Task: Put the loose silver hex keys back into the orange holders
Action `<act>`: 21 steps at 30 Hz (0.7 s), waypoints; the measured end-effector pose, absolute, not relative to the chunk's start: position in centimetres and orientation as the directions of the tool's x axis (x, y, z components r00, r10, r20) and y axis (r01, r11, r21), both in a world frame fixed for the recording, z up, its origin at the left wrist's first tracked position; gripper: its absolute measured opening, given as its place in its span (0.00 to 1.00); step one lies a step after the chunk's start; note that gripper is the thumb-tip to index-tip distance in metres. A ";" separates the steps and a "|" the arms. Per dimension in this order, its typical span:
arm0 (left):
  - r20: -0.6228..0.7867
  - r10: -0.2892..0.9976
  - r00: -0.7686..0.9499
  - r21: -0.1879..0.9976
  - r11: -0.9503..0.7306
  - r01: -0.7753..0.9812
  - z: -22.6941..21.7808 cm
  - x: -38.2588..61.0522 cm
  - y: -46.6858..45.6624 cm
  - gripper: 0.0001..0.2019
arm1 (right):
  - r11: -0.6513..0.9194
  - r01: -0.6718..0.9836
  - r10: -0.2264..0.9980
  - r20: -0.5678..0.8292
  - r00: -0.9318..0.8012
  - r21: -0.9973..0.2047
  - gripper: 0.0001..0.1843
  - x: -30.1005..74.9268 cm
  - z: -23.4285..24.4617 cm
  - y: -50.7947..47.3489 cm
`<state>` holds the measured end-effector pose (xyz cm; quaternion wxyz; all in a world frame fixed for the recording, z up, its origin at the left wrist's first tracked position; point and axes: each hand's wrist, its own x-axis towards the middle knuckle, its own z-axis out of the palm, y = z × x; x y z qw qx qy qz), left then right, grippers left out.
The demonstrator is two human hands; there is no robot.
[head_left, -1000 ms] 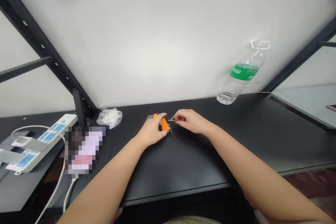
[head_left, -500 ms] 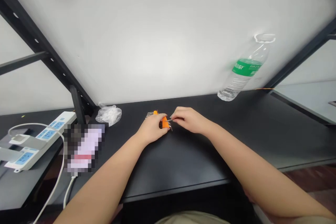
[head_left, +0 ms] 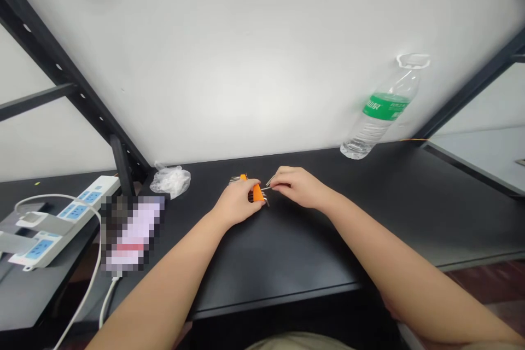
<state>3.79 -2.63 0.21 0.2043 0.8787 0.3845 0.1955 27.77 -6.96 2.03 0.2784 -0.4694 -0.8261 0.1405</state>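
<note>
On the black table, my left hand [head_left: 237, 200] is closed around an orange hex key holder [head_left: 257, 193]. Several thin metal keys stick out of the holder on both sides, and the palm and fingers cover part of it. Just to the right, my right hand [head_left: 298, 187] pinches a bent metal hex key [head_left: 270, 180] between thumb and fingers. One end of this key reaches toward the holder's right face; whether its tip sits in a hole, I cannot tell.
A crumpled clear plastic bag [head_left: 171, 181] lies to the left. Beyond it are a pixelated phone [head_left: 137, 232] with a white cable and a white power strip [head_left: 77, 211]. A large water bottle [head_left: 383, 108] leans by the wall at the right. Black metal posts [head_left: 122, 164] frame the table.
The view has shifted very slightly. My right hand and the hex key sit slightly farther right of the orange holder; my left hand keeps its grip.
</note>
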 end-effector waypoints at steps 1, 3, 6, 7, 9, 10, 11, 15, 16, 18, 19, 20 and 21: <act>0.184 0.754 0.631 0.505 -0.623 0.598 0.3 3.8 -2.7 0.25 | 0.520 0.703 0.853 0.329 -0.405 -0.484 0.12 27.7 2.0 -7.0; 0.186 0.753 0.630 0.503 -0.624 0.598 0.4 3.8 -2.7 0.24 | 0.520 0.717 0.853 0.332 -0.404 -0.464 0.12 27.7 1.9 -7.0; 0.190 0.756 0.626 0.516 -0.620 0.592 0.7 3.8 -2.9 0.22 | 0.529 0.720 0.847 0.328 -0.417 -0.450 0.12 27.5 1.9 -7.0; 0.185 0.754 0.631 0.520 -0.620 0.588 0.9 3.8 -3.0 0.21 | 0.534 0.716 0.844 0.325 -0.426 -0.450 0.13 27.3 1.9 -7.1; 0.169 0.740 0.651 0.525 -0.627 0.576 1.2 4.0 -3.3 0.16 | 0.547 0.703 0.837 0.316 -0.447 -0.454 0.13 26.8 1.9 -7.3; 0.164 0.729 0.664 0.527 -0.634 0.566 1.4 4.1 -3.5 0.14 | 0.551 0.694 0.835 0.313 -0.453 -0.464 0.13 26.5 2.0 -7.5; 0.164 0.717 0.677 0.529 -0.643 0.553 1.5 4.1 -3.6 0.12 | 0.549 0.682 0.836 0.310 -0.453 -0.484 0.13 26.1 2.0 -7.6; 0.175 0.693 0.700 0.534 -0.664 0.524 1.7 4.3 -3.8 0.09 | 0.489 0.595 0.867 0.280 -0.412 -0.637 0.11 25.2 1.8 -7.6; 0.170 0.699 0.695 0.533 -0.658 0.532 1.6 4.2 -3.8 0.09 | 0.470 0.587 0.877 0.275 -0.393 -0.659 0.12 25.3 1.6 -7.4; 0.154 0.722 0.674 0.531 -0.636 0.560 1.5 4.1 -3.6 0.14 | 0.440 0.624 0.897 0.280 -0.342 -0.645 0.12 26.2 1.1 -6.8; 0.150 0.733 0.663 0.532 -0.626 0.571 1.4 4.0 -3.5 0.16 | 0.423 0.667 0.906 0.284 -0.313 -0.614 0.12 26.9 0.8 -6.4; 0.149 0.742 0.654 0.535 -0.617 0.577 1.2 4.0 -3.4 0.19 | 0.400 0.716 0.916 0.284 -0.284 -0.572 0.12 27.6 0.5 -6.1; 0.149 0.748 0.647 0.540 -0.609 0.581 1.1 3.9 -3.4 0.22 | 0.375 0.761 0.925 0.267 -0.271 -0.530 0.13 28.4 0.1 -5.7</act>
